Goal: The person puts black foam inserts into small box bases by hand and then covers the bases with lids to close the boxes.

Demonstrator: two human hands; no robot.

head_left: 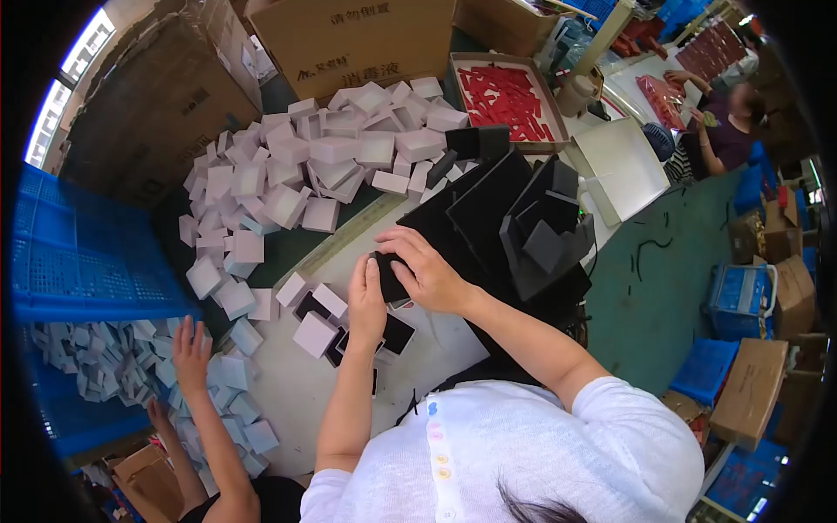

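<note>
While the left hand [367, 301] and right hand [432, 270] meet, a small black piece [392, 277] sits clamped between them.
Above the table [292, 375], near black-lined boxes [398, 335], it is seemingly being fitted or pressed; the next move calls for even finger pressure.

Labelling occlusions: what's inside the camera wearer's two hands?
A black piece, partly visible between the left hand and right hand. The hands cover some edges; its underside can't be seen.

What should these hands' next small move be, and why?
Perhaps lower the dark piece toward the table, beside the dark-lined box: the left hand and right hand both hold it, and that box lies close by.
</note>
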